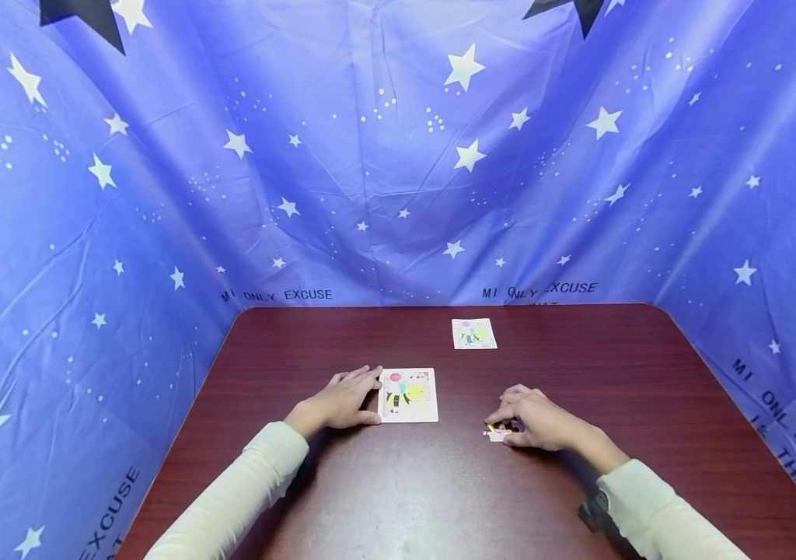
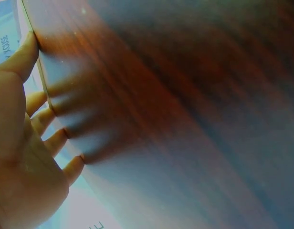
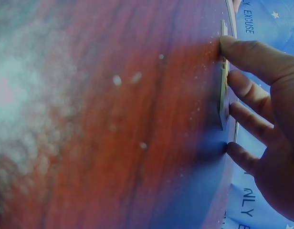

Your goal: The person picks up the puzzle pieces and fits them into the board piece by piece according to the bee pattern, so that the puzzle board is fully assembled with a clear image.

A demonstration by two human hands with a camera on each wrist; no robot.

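Note:
A square puzzle board (image 1: pixel 408 395) with a bee picture lies on the dark wooden table (image 1: pixel 433 498). My left hand (image 1: pixel 352 398) rests flat beside it, fingertips against its left edge. In the left wrist view the left hand (image 2: pixel 30 129) has spread fingers touching the board's thin edge (image 2: pixel 43 83). My right hand (image 1: pixel 520 418) curls over a small pile of puzzle pieces (image 1: pixel 498 432) to the right of the board. In the right wrist view the right hand (image 3: pixel 261 114) has thumb and fingers on a thin puzzle piece (image 3: pixel 223 98) lying flat on the table.
A small picture card (image 1: pixel 473 333) with the same bee lies farther back on the table. Blue star-patterned fabric (image 1: pixel 398 155) walls in the table at the back and both sides. A dark wrist mount (image 1: pixel 597 513) sits at my right sleeve.

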